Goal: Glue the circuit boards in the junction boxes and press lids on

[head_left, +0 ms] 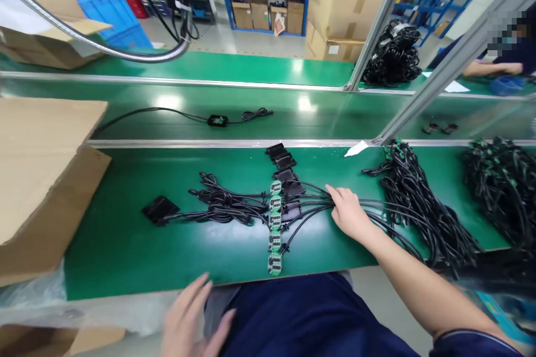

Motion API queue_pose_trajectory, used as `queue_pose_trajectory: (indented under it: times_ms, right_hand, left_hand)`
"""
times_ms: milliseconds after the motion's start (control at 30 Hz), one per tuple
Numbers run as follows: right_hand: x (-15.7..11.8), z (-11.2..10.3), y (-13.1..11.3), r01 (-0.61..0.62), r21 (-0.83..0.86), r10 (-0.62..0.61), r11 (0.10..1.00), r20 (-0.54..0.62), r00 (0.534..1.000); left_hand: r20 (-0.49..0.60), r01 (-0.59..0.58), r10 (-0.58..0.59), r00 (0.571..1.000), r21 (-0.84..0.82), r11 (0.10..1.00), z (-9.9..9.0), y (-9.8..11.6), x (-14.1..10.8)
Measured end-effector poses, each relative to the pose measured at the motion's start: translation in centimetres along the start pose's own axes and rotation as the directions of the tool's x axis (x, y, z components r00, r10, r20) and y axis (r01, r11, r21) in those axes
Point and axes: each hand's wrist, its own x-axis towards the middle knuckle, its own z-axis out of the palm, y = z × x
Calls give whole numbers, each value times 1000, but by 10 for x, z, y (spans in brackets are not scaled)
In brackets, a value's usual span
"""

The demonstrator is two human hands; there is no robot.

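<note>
Several small green circuit boards (275, 222) lie in a column on the green bench, with black cables running out to both sides. My right hand (347, 211) rests over the cables (312, 201) right of the boards, its fingers pressed together on them. Near the bench's front edge, my left hand (195, 318) has its fingers apart and holds nothing. Black plastic housings (285, 164) lie behind and beside the boards. Coiled cables (224, 203) lie left of the boards, and a black housing (160, 210) sits farther left.
Cardboard box (46, 178) at left. Large cable bundles (422, 206) lie at right, with another pile (502, 189) beyond. A metal post (377, 28) rises behind. One cabled board (218, 120) lies on the middle strip. Another person's hand (508, 68) shows at back right.
</note>
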Motion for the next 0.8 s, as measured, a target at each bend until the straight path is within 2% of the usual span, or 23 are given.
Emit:
queue_pose_trajectory:
  times_ms: [33, 100, 133, 200, 267, 333, 467, 533, 633, 733, 800]
  right_hand:
    - [2, 1, 2, 14, 1, -14, 1000, 1, 1000]
    - [4, 4, 6, 45, 7, -45, 999, -6, 999]
    - [4, 5, 7, 52, 12, -52, 999, -16, 999]
    - [3, 6, 8, 42, 16, -41, 999, -48, 998]
    - [2, 3, 8, 33, 10, -32, 999, -91, 995]
    - [-1, -3, 6, 44, -2, -44, 999, -148, 988]
    - [-8, -22, 3, 105, -34, -110, 994, -276, 955]
    - [-12, -34, 0, 152, -46, -159, 987, -322, 933]
    - [-15, -56, -7, 239, -75, -250, 968, -365, 897]
    - [-17, -84, -18, 311, -75, -316, 947, -380, 869]
    - [-18, -105, -25, 345, -4, -324, 939, -356, 877]
  left_hand:
    - [19, -25, 24, 1000, 58, 998, 16, 8, 18]
    - [146, -179, 165, 975, 88, 980, 43, 19, 56]
    - [223, -237, 212, 951, 91, 967, 53, 23, 73]
    - [306, -308, 263, 915, 110, 945, 64, 27, 96]
    - [298, -327, 273, 915, 152, 932, 67, 27, 104]
    - [244, -338, 293, 925, 172, 925, 64, 23, 104]
    - [125, -348, 341, 932, 36, 937, 49, 15, 109]
    - [32, -271, 275, 961, -102, 957, 37, 16, 122]
    - [-58, -17, 2, 998, -253, 967, 13, 18, 154]
    - [-43, 219, -242, 969, -294, 930, -13, 17, 191]
    - [-23, 276, -301, 953, -344, 898, -28, 17, 214]
